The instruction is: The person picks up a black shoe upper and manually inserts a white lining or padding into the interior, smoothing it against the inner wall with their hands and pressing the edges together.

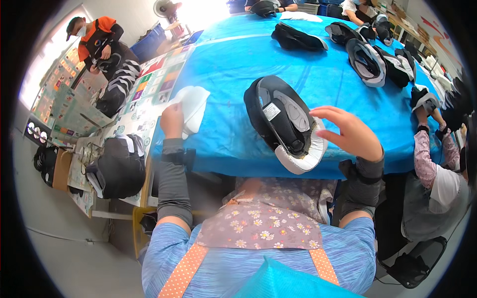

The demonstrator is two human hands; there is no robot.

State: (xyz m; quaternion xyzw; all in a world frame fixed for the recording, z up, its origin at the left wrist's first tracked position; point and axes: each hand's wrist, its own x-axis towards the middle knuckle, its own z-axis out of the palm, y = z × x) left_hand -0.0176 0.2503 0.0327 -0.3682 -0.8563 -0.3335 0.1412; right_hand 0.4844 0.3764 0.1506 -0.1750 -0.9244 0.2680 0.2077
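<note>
A black, oval padded liner (262,115), like the inside of a helmet, lies tilted on the blue-covered table in front of me. Its hollow shows grey padding and a small white label, and a white band runs round the near end. My right hand (354,133) is beside its right rim, fingers spread and curved, holding nothing; whether the fingertips touch the rim I cannot tell. To the left, my left hand (172,120) is closed on the edge of a thin white sheet (194,110), which is slightly blurred over the table's left side.
More black and grey liners (366,62) lie at the far right of the blue table cover (223,64). At left, a side table holds a stack of black pieces (119,166). A person (99,42) stands far left; another person's hands (422,116) work at right.
</note>
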